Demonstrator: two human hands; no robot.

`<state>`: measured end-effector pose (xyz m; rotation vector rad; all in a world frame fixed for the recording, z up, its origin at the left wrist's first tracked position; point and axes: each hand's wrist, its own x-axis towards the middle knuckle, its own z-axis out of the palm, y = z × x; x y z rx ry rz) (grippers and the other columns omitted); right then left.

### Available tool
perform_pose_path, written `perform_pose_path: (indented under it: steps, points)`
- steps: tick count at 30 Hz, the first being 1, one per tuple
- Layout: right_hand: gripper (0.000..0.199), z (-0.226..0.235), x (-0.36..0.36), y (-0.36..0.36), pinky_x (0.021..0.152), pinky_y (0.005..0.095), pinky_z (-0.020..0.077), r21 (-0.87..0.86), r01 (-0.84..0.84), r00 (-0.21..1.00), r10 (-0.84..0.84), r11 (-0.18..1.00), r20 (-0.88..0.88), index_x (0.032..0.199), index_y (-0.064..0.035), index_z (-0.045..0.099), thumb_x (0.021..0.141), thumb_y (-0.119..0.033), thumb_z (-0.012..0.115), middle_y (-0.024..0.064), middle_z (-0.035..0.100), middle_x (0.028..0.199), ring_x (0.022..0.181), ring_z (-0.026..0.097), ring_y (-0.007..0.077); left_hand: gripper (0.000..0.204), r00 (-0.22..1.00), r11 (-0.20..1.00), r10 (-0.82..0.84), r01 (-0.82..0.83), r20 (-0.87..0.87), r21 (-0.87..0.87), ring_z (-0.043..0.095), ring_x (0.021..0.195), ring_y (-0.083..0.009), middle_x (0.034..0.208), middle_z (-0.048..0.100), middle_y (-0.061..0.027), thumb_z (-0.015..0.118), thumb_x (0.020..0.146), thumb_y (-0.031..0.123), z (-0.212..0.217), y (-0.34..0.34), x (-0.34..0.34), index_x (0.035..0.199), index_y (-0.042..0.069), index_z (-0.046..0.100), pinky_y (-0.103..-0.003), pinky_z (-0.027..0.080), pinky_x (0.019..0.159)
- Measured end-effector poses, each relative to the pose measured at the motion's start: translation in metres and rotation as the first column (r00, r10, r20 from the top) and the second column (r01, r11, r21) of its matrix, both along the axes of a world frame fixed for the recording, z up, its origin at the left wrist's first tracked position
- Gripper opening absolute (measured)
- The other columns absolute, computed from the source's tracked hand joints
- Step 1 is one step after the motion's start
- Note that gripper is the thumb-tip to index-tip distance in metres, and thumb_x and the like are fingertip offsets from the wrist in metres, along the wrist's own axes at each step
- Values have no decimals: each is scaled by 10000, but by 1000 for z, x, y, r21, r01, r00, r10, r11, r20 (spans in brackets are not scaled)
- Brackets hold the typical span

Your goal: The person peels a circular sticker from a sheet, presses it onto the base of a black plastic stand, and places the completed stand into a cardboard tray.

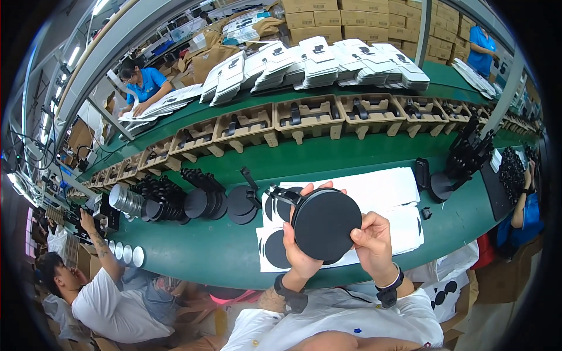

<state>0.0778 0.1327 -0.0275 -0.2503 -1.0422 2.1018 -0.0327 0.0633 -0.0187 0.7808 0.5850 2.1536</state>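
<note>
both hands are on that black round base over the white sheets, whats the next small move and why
Probably press the right hand's fingers along the edge of the black round base, smoothing its face. Both hands hold it up above the white sheets, the left hand gripping from behind. The sheets show round dark spots like peeled pad places, so a pad may have just gone on.

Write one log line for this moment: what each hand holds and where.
left hand: grips black round disc | right hand: grips disc edge | place: above white sheets on green table
</note>
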Motion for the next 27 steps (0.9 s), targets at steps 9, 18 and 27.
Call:
perform_pose_path:
  steps: [9, 18, 27]
  points:
    - [143, 1, 2, -1, 505, 195, 429, -25, 26, 1000, -26, 999, 8, 758, -52, 523, 800, -7, 652, 54, 581, 735, 590, 547, 85, 737, 999, 1000, 23, -23, -24, -7, 384, 1252, -441, 1382, 377, -194, 213, 901, 635, -1, 0, 3, 1408, 100, 256, -519, 360, 1007]
    - [114, -3, 22, 17, 526, 219, 526, 42, 54, 999, -53, 998, -6, 772, -7, 564, 779, 73, 645, 57, 547, 718, 611, 572, 99, 769, 998, 999, -23, 26, -67, 44, 371, 1273, -417, 1398, 323, -234, 427, 819, 537, -2, 15, 20, 1414, 85, 246, -494, 389, 1000]
    - [111, -7, 28, 22, 520, 210, 524, 81, 73, 997, -74, 994, 10, 768, -3, 562, 780, 74, 641, 56, 547, 709, 596, 566, 94, 766, 999, 999, -33, 33, -24, 4, 394, 1263, -408, 1366, 346, -252, 507, 751, 376, -1, 18, 26, 1397, 44, 265, -467, 425, 981]
